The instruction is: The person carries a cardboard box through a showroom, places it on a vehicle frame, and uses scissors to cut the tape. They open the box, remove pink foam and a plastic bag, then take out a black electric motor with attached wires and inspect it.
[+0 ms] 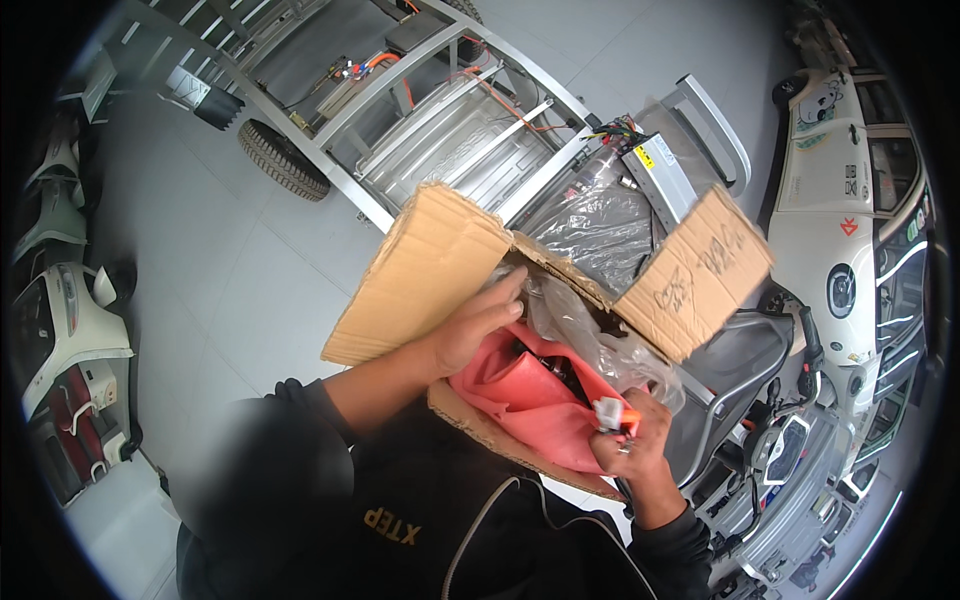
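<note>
An opened cardboard box [415,280] stands tilted against my body, its flaps spread wide. Inside lie pink foam sheeting [530,390], crumpled clear plastic [580,325] and a dark part [555,368] partly wrapped in the foam. My left hand [485,318] rests at the left side of the opening, fingers stretched out beside the foam and plastic, with nothing seen in its grip. At the right side of the box, my right hand [637,440] is closed around a bunch of small wire connectors [612,412], white and orange. The deeper contents are hidden.
Ahead is a metal vehicle frame [340,150] with a tyre [283,160] and loose wiring. A silver metal unit [660,175] and a plastic-wrapped seat [600,225] stand just beyond the box. White vehicles [830,250] line the right; others [75,340] stand left.
</note>
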`<action>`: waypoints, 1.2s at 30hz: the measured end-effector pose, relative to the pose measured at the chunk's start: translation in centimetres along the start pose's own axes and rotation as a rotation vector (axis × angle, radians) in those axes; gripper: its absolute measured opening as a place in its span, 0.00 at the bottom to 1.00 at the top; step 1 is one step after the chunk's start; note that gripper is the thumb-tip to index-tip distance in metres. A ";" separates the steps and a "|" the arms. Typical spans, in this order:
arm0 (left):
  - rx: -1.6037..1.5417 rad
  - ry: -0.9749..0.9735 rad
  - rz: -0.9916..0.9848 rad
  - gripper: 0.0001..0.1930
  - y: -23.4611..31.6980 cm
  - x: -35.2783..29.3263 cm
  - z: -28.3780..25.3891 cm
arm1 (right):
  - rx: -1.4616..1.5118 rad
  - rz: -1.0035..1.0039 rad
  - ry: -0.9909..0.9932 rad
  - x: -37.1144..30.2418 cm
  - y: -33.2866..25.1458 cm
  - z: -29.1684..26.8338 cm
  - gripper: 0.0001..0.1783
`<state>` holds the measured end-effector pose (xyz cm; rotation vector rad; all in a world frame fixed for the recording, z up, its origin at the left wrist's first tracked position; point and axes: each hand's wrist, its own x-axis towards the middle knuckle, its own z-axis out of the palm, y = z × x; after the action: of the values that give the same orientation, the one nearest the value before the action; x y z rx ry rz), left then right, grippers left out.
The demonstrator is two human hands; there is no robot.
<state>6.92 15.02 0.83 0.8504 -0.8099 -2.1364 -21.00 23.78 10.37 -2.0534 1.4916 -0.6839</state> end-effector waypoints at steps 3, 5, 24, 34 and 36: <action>-0.095 -0.085 0.009 0.38 0.4 -0.1 -0.4 | 0.034 0.312 0.063 -1.3 -0.1 -0.9 0.09; -0.044 -0.072 0.030 0.38 0.9 -0.4 -0.7 | 0.028 0.398 0.154 -1.5 -1.1 -1.8 0.08; -0.830 -0.345 -0.421 0.42 0.1 -2.5 2.9 | 0.143 0.276 0.333 -2.2 -5.2 -6.9 0.14; -0.604 -0.587 -0.503 0.39 -0.9 -5.2 7.7 | -0.043 0.306 0.292 -8.3 -6.8 -12.1 0.16; -0.542 -0.628 -0.442 0.39 -1.8 -5.5 7.4 | -0.089 0.332 0.288 -7.1 -8.2 -11.1 0.17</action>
<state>3.70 22.39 5.67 0.0573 -0.2850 -2.8801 -24.46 31.57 23.27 -1.7594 2.0007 -0.8124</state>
